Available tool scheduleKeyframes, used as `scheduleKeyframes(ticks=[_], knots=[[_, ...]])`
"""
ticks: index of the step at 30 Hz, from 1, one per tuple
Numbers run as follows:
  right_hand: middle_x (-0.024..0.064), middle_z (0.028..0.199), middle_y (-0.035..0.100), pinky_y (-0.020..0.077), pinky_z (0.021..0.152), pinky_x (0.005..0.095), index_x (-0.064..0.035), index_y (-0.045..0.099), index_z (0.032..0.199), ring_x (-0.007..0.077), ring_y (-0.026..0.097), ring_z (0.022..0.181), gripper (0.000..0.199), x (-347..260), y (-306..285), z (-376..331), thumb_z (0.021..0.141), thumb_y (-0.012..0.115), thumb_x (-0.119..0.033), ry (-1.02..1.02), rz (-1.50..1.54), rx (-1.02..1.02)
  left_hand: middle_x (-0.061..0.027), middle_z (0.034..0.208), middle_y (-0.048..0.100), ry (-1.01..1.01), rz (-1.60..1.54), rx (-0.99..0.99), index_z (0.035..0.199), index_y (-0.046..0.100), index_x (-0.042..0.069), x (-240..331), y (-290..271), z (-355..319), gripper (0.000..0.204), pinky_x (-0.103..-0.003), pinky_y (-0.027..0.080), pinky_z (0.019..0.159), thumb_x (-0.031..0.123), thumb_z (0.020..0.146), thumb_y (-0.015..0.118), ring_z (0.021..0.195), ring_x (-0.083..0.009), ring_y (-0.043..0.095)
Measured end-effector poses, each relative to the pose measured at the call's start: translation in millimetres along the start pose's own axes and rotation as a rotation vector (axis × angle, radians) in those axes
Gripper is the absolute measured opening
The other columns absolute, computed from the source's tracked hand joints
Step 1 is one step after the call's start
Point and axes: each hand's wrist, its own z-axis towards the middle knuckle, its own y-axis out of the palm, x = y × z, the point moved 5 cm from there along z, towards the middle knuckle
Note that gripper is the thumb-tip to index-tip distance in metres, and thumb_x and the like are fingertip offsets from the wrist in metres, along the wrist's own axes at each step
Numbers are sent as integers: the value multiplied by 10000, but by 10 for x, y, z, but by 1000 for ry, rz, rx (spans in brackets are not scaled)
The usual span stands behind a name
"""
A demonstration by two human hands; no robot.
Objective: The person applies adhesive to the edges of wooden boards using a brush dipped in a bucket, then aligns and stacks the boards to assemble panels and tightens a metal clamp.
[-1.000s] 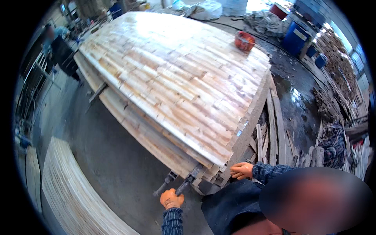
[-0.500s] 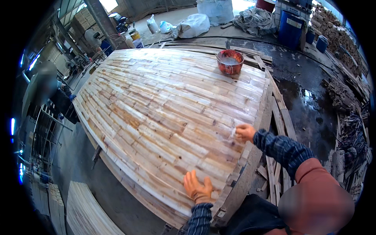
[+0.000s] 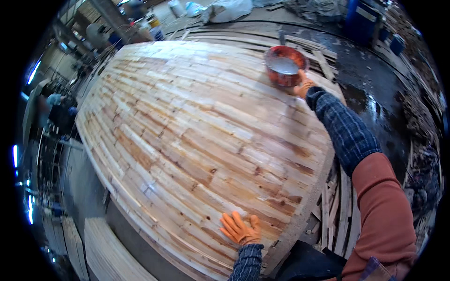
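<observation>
A large panel of glued wood strips (image 3: 187, 140) lies in front of me, patchy in pale and brown tones. At its far right end stands a red bucket (image 3: 273, 75), stained and holding a greyish liquid, with a handle sticking up behind its rim. My right hand (image 3: 304, 85), in an orange glove, grips the bucket's near right side, a finger up at the rim. Its far fingers are partly hidden and slightly blurred. My left hand (image 3: 241, 229), also gloved in orange, rests flat on the panel's near end with its fingers spread.
Loose wooden strips (image 3: 330, 210) lie along the panel's right side, beside wet dark floor (image 3: 370, 103). A curved stack of boards (image 3: 110, 248) stands at lower left. Another person (image 3: 58, 110) is beyond the panel's left edge. A blue barrel (image 3: 361, 21) stands at the back right.
My right hand has moved from the panel's near right edge away to the bucket; the white bit at its fingers no longer shows. The left hand stays flat on the panel. The view has shifted.
</observation>
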Motion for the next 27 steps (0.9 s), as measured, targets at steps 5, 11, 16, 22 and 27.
scheduleKeyframes(ticks=[5, 11, 16, 22, 27], knots=[[296, 1205, 688, 538, 992, 481, -38, 614, 1279, 430, 680, 1136, 504, -78, 186, 349, 821, 667, -242, 122, -298, -166, -286, 1596, 365, -16, -84, -17, 1488, 483, 56, 10, -60, 41, 777, -655, 174, 1212, 608, 950, 580, 1503, -473, 299], [304, 1122, 684, 504, 943, 532, -41, 678, 1096, 460, 654, 1092, 364, -389, 151, -48, 958, 559, -357, -6, -258, -172, -247, 1628, 347, -46, -152, 6, 1525, 454, 70, -40, -33, 22, 791, -639, 144, 1228, 611, 959, 572, 1529, -432, 277], [266, 961, 716, 544, 825, 536, -62, 703, 1076, 461, 691, 912, 283, -1092, 210, -1452, 941, 604, -290, -309, -178, -235, -205, 1652, 332, -57, -197, 86, 1546, 446, 89, -59, -43, -3, 797, -607, 149, 1244, 651, 986, 518, 1542, -392, 277], [251, 975, 724, 555, 833, 480, -60, 697, 1145, 438, 702, 935, 321, -2269, 286, -3342, 932, 638, -292, -356, 219, -539, -187, 1615, 399, -78, -375, 139, 1430, 537, 49, -147, -164, -18, 609, -593, 202, 1239, 449, 980, 626, 1516, -372, 329], [193, 1089, 746, 546, 926, 413, -40, 636, 1295, 348, 714, 1031, 440, -3015, 402, -4496, 914, 643, -260, -307, 398, -739, -222, 1382, 618, -322, -885, -250, 1315, 610, 46, -363, -308, -469, 446, -483, 446, 1120, 299, 954, 678, 1308, -399, 568]])
